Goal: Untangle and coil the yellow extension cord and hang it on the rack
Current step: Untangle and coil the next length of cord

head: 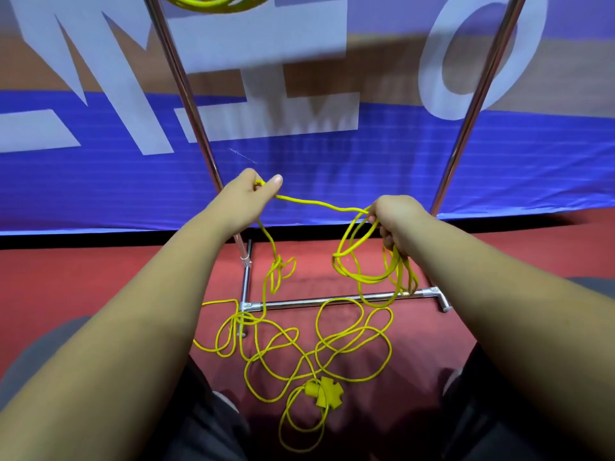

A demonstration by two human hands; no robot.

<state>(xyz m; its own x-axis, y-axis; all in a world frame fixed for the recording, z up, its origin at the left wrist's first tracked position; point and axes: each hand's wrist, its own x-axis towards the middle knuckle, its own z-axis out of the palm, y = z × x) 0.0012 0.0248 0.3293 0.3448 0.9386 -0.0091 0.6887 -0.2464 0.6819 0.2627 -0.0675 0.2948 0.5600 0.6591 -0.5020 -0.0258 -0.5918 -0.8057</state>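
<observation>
Red floor (100, 287) at six o'clock bears yellow extension cord (324, 392), seemingly mid-coiling: left grip (253, 191) pinches it, right grip (396, 221) holds loops; hanging knot (278, 264) likely needs freeing next.

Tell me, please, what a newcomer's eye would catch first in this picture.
First comes the bright yellow extension cord. One strand runs between the left hand, which pinches it, and the right hand, which holds several loops. The rest lies tangled on the red floor, with its yellow socket end nearest the person. Behind stand the shiny metal rack and a large blue banner with white letters.
</observation>
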